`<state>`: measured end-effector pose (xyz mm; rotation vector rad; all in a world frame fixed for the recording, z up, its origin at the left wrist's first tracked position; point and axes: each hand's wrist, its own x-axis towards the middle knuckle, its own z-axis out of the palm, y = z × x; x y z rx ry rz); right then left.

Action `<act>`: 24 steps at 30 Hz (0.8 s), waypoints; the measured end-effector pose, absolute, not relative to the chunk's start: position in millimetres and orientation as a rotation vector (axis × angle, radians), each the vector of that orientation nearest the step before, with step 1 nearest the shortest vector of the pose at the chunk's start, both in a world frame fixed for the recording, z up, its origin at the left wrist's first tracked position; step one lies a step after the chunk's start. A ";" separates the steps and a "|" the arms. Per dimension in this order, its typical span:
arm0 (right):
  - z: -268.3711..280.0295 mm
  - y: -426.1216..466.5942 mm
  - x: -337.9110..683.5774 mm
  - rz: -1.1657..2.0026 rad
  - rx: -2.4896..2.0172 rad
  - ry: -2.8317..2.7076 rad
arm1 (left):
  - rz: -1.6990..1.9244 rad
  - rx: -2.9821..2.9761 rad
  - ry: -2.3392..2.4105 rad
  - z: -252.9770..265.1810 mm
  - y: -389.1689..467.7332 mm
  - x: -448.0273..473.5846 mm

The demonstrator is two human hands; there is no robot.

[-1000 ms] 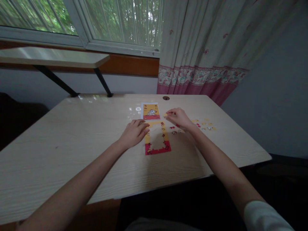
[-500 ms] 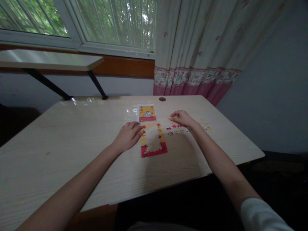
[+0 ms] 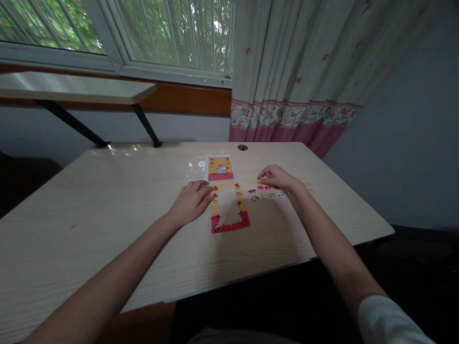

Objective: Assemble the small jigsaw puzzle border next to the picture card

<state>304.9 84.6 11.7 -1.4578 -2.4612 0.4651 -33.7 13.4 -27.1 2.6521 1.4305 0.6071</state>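
The puzzle's border [image 3: 230, 229], yellow above and red below, lies assembled on the table around a bare middle. My left hand [image 3: 193, 199] rests at its upper left side, fingers stretched out and fingertips touching the edge. To the right of the border, my right hand [image 3: 277, 177] hovers low over loose puzzle pieces, thumb and forefinger pinched on a small yellow puzzle piece, mostly hidden by the fingertips. Below that hand are red puzzle pieces [image 3: 264, 187] and a row of white patterned puzzle pieces [image 3: 263, 196]. My right hand and wrist cover some of them.
A picture card [image 3: 220, 168] with a white animal on yellow and red lies just beyond the border. More yellow pieces [image 3: 311, 186] lie right of my right wrist. A raised shelf [image 3: 71, 88] stands at the back left, and a curtain [image 3: 287, 114] hangs behind the table.
My right hand has shifted slightly right and toward me, and a yellow piece now shows on the table left of its fingertips. My left hand stays in place.
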 end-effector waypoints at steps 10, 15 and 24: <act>3.6 90.2 299.3 0.354 -1.570 -2.459 | 0.614 2.648 1.431 -27.8 13.9 -33.3; 3.2 90.2 299.9 0.433 -1.572 -2.439 | 0.647 2.656 1.409 -28.9 14.7 -32.4; 4.3 85.7 295.5 0.598 -1.560 -2.275 | 0.604 2.704 1.360 -30.4 15.5 -28.6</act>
